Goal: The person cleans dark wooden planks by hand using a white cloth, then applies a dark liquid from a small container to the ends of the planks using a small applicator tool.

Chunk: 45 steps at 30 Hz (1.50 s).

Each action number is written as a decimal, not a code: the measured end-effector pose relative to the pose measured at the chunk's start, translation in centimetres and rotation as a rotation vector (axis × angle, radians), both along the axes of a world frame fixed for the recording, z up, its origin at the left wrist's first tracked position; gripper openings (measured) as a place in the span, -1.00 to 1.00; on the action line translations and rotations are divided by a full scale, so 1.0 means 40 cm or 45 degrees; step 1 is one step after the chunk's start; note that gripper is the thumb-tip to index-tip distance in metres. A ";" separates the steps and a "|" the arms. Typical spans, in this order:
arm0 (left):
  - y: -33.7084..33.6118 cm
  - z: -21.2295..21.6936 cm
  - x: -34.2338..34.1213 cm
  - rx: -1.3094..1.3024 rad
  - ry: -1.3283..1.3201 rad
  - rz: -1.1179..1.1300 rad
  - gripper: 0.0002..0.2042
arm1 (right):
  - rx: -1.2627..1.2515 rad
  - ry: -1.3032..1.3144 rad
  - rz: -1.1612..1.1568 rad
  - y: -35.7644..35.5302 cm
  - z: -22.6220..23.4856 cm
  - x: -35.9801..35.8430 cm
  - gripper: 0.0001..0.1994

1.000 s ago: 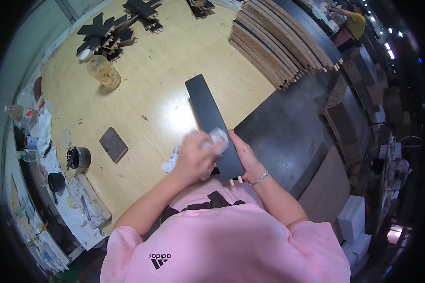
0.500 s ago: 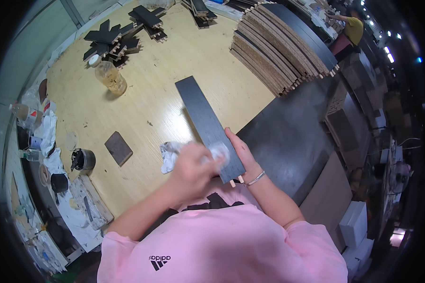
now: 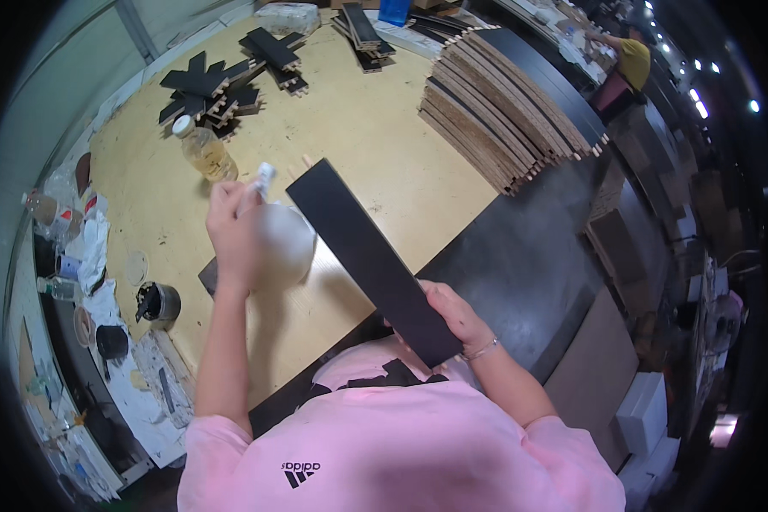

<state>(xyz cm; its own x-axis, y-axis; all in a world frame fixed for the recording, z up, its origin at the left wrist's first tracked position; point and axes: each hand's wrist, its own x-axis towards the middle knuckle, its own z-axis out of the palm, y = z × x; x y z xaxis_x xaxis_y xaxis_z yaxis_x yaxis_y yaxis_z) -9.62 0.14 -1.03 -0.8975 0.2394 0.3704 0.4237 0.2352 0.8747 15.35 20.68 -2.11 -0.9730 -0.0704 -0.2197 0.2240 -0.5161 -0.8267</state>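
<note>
My right hand (image 3: 457, 317) is wrapped round the near end of a long dark board (image 3: 375, 264), which is tilted up over the front of the table. Pale wooden dowels stick out of its far end. Off to the board's left, my left hand (image 3: 233, 224) is raised, its fingers closed on a white cloth (image 3: 286, 243) that hangs down, smeared by motion. Just beyond that hand stands a clear bottle (image 3: 206, 155) with a white cap and yellowish liquid. Below my left wrist, a flat dark block (image 3: 207, 275) is partly covered.
Several short dark pieces with dowels (image 3: 200, 81) lie heaped at the far left of the table (image 3: 384, 128). A tall stack of long boards (image 3: 503, 107) fills the far right. Along the left edge sit a dark-stained pot (image 3: 158, 303) and plastic bottles (image 3: 53, 213). Another person (image 3: 627, 64) works far right.
My left hand has lifted the cloth off the board and moved left and away. The board has been turned, so its dowels now show at the far end.
</note>
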 end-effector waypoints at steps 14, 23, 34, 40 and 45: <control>0.008 0.016 0.375 -0.041 0.431 -1.043 -0.60 | -0.281 -0.164 -0.415 0.011 0.010 -0.121 -0.40; 0.100 0.023 0.233 -0.169 0.775 -0.757 -0.55 | 0.021 -0.203 -0.412 -0.040 -0.001 -0.095 -0.54; 0.082 -0.022 -0.041 -0.003 0.051 -0.326 -0.84 | 0.091 0.005 -0.096 -0.010 -0.042 0.034 -0.41; 0.094 0.032 0.112 0.711 -0.948 -0.670 -0.79 | -0.242 -0.005 -0.092 -0.002 -0.034 0.020 -0.39; 0.089 0.068 0.140 0.732 -0.995 -0.817 -0.87 | -0.064 -0.019 -0.016 0.014 -0.012 0.000 -0.39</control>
